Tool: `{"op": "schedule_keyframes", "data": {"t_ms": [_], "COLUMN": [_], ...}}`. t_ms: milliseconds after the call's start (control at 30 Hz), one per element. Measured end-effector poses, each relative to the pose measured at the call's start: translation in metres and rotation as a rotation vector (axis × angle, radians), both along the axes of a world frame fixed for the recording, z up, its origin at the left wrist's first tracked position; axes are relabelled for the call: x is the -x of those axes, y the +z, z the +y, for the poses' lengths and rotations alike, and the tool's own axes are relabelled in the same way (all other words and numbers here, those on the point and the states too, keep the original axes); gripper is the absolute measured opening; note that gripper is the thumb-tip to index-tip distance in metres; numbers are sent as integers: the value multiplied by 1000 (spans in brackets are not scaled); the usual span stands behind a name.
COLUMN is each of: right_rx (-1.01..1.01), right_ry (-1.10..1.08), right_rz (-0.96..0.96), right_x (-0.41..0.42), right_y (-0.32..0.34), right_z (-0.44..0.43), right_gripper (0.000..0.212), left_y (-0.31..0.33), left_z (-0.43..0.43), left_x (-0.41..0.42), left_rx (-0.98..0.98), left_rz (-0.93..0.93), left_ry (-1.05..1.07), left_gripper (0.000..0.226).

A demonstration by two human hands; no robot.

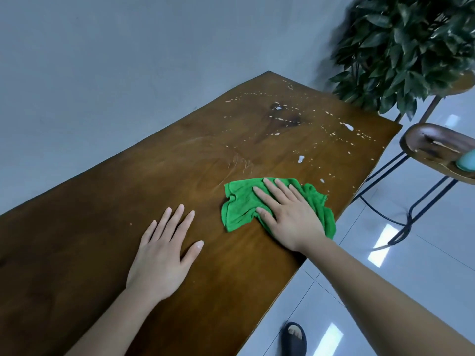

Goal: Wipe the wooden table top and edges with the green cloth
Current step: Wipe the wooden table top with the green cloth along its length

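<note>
Cloth (239,209) on table (77,253), near its right edge; right hand (288,217) flat on top of it. Left hand (162,258) flat on table, just left of cloth, not touching. Droplets (300,158) on tabletop beyond cloth. Stool (437,147) right of table, plant (401,47) behind far corner.

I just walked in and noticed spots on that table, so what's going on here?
A person is wiping the brown wooden table top. The right hand presses flat on a crumpled green cloth near the table's right edge. The left hand rests flat on bare wood beside it. Pale droplets dot the far end beyond the cloth, not yet wiped.
</note>
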State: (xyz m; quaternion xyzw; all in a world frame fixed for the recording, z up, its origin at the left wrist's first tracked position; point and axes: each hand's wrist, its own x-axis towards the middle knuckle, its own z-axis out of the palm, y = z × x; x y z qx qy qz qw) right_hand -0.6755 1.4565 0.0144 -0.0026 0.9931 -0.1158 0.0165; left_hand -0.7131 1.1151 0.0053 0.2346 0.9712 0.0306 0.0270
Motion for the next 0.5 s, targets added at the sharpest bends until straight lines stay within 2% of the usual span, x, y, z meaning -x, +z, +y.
{"op": "schedule_keyframes", "data": {"t_ms": [267,500], "right_rx": [-12,-14], "right_ry": [8,-30], "right_rz": [-16,-32], "right_x": [97,177], "right_y": [7,9], "right_z": [129,199], "right_gripper": [68,70], "left_y": [2,3], "left_z": [68,85], "left_x": [28,32], "left_rx": [-21,-35], "left_rz": [-6,-12], "left_ry": [126,214], "left_gripper": [83,76]}}
